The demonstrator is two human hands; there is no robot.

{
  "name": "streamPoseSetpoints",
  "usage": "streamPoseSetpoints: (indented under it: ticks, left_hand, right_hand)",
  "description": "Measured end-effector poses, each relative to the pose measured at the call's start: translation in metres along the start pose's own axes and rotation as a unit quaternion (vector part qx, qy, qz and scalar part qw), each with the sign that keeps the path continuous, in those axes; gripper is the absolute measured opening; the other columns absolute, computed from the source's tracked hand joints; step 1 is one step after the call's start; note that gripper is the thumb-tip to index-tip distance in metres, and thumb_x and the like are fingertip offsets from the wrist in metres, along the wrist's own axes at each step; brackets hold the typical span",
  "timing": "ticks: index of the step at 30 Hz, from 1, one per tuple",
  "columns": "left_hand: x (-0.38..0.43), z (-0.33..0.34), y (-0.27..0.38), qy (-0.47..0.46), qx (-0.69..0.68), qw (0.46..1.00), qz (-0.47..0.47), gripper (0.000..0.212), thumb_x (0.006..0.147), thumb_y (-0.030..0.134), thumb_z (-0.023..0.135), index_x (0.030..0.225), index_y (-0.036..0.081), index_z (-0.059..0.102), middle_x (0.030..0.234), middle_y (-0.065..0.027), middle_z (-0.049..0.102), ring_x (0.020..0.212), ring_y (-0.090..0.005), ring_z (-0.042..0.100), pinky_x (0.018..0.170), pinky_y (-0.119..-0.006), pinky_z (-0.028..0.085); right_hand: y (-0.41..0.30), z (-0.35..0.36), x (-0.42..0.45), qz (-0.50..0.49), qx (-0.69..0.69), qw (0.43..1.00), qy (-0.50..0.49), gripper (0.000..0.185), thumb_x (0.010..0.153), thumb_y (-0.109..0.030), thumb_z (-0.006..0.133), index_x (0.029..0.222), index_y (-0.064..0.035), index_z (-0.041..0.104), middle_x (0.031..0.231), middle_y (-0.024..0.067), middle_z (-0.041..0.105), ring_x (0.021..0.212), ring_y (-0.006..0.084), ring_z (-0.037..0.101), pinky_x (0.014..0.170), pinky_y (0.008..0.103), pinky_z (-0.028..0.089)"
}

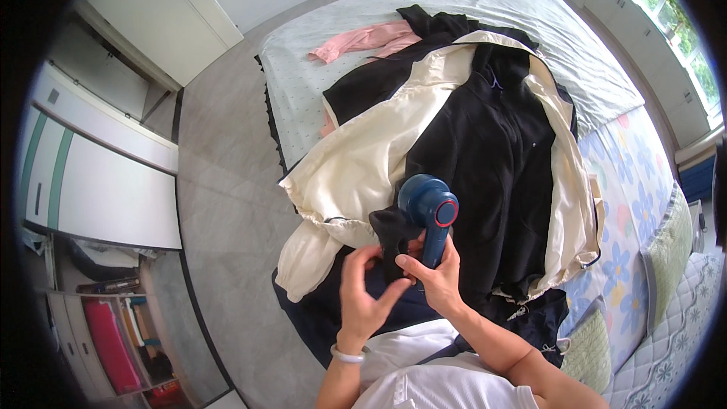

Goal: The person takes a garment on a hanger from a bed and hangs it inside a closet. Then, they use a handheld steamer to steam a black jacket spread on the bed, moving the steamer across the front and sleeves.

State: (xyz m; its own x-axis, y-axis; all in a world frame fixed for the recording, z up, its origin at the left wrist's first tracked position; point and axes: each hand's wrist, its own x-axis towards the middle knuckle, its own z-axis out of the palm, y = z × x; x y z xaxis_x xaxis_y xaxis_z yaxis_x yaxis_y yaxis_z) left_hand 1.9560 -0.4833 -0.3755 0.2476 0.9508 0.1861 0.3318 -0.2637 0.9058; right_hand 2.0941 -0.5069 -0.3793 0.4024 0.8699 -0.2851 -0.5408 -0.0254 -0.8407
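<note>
My right hand (438,278) grips the handle of a blue handheld fabric shaver (436,218) with a round head and a red ring on its side. The right thumb also presses against the end of a black sleeve (392,238). My left hand (362,291) has its fingers and thumb around that sleeve end from the left; some of its fingertips are hidden behind the fabric. The sleeve appears to belong to the black zip jacket (483,142) spread out before me. Under the jacket lies a cream-lined coat (363,159).
The clothes lie on a bed with a pale sheet (289,91). Pink sleeves (363,40) and dark garments show beyond the coat. Green pillows (670,261) line the right side. On the left are the grey floor (227,193), an open door (164,5) and a storage cabinet (113,182).
</note>
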Motion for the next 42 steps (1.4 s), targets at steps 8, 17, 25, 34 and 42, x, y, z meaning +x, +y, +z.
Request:
streamPoseSetpoints:
  ticks: [8,17,25,34,42]
  left_hand:
    - [0.004,0.017,-0.002,-0.076,-0.097,0.991,-0.051,0.040,0.095,0.008,0.057,0.132,-0.006,0.049,0.101,-0.0210,0.067,0.087,-0.0178,0.065,0.078,-0.028,0.051]
    - [0.006,0.016,0.002,-0.012,-0.034,0.998,-0.060,0.045,0.089,-0.006,0.051,0.133,-0.004,0.048,0.100,-0.0262,0.064,0.080,-0.0276,0.064,0.074,-0.028,0.049]
    - [0.006,0.014,0.012,-0.012,-0.027,0.997,-0.073,0.041,0.085,-0.007,0.055,0.126,-0.008,0.053,0.100,-0.0248,0.067,0.088,-0.0187,0.065,0.078,-0.030,0.050]
    - [0.009,0.012,0.002,-0.031,-0.076,0.996,-0.045,0.039,0.090,-0.002,0.052,0.129,-0.005,0.052,0.101,-0.0235,0.068,0.092,-0.0231,0.069,0.078,-0.030,0.050]
    - [0.009,0.010,0.000,-0.087,-0.059,0.988,-0.113,0.037,0.093,0.002,0.052,0.129,-0.005,0.051,0.102,-0.0212,0.068,0.094,-0.0227,0.068,0.077,-0.027,0.049]
  right_hand:
    - [0.000,-0.017,0.002,-0.002,0.061,0.996,-0.066,0.023,0.093,-0.017,0.062,0.107,-0.0025,0.050,0.087,0.0076,0.060,0.068,0.0116,0.059,0.052,0.0234,0.047]
    - [-0.019,-0.043,-0.051,0.001,-0.100,0.968,-0.229,0.030,0.099,-0.031,0.050,0.105,-0.0011,0.052,0.072,0.0044,0.056,0.058,0.0087,0.049,0.054,0.0234,0.040]
    - [-0.016,-0.036,-0.043,0.027,-0.110,0.977,-0.178,0.037,0.101,-0.036,0.047,0.107,0.0002,0.050,0.071,0.0039,0.054,0.056,0.0080,0.048,0.051,0.0229,0.039]
    - [-0.017,-0.043,-0.030,0.033,-0.048,0.993,-0.101,0.042,0.100,-0.040,0.046,0.105,0.0009,0.051,0.068,0.0062,0.053,0.051,0.0102,0.048,0.046,0.0225,0.040]
    - [-0.021,-0.041,-0.045,0.050,-0.059,0.981,-0.180,0.039,0.099,-0.036,0.047,0.105,0.0018,0.052,0.070,0.0067,0.055,0.054,0.0104,0.050,0.047,0.0231,0.040]
